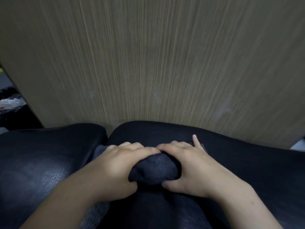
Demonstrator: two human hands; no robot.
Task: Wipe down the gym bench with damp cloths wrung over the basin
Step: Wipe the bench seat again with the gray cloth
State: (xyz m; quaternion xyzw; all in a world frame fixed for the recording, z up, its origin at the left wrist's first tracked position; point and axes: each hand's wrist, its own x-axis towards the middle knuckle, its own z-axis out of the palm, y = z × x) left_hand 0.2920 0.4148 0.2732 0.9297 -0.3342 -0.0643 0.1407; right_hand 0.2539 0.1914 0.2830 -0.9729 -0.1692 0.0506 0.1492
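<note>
A dark grey cloth point(155, 169) is bunched up on the black padded gym bench point(239, 162). My left hand point(120, 166) presses on the cloth's left side, fingers curled over its top and thumb tucked under its near edge. My right hand point(189, 166) holds its right side the same way, with one finger pointing up and away. The fingertips of both hands almost meet above the cloth. A lighter grey part of the cloth point(99, 151) shows under my left hand and trails along my left forearm. The basin is out of view.
The bench has two black pads, the left pad point(49, 146) separated from the right one by a narrow gap. A wood-grain panel point(156, 63) stands directly behind the bench. Dark clutter and plastic point(11, 101) lie at the far left.
</note>
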